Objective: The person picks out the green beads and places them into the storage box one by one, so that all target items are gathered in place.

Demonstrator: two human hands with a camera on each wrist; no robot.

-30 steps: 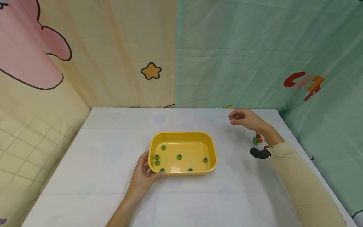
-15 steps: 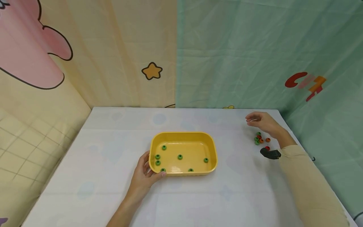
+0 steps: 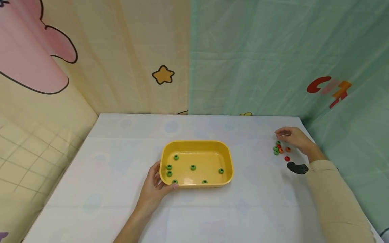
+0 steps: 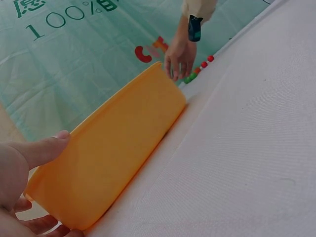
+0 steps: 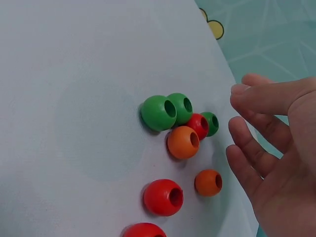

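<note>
A yellow tray (image 3: 212, 144) stands on the table with several green beads (image 3: 193, 167) scattered inside it. My left hand (image 3: 154, 185) grips its left front corner, thumb at the rim and fingers round the outer side. At the right, my right hand (image 3: 293, 136) hovers just behind a small group of loose beads, fingers loosely bent and nothing seen in them. In the right wrist view the group includes a green bead (image 5: 158, 113), an orange bead (image 5: 183, 142) and a red bead (image 5: 163, 197), each with a hole.
A white patterned cloth covers the table (image 3: 106, 168). Behind it hang a beige curtain (image 3: 130, 60) and a green curtain (image 3: 249, 60). A black wrist device (image 3: 297, 168) hangs by the right sleeve, close to the nearest red bead.
My right hand has moved right, and slightly down in the head view, to the loose beads, which now show from behind the wrist. The left hand and tray have stayed put.
</note>
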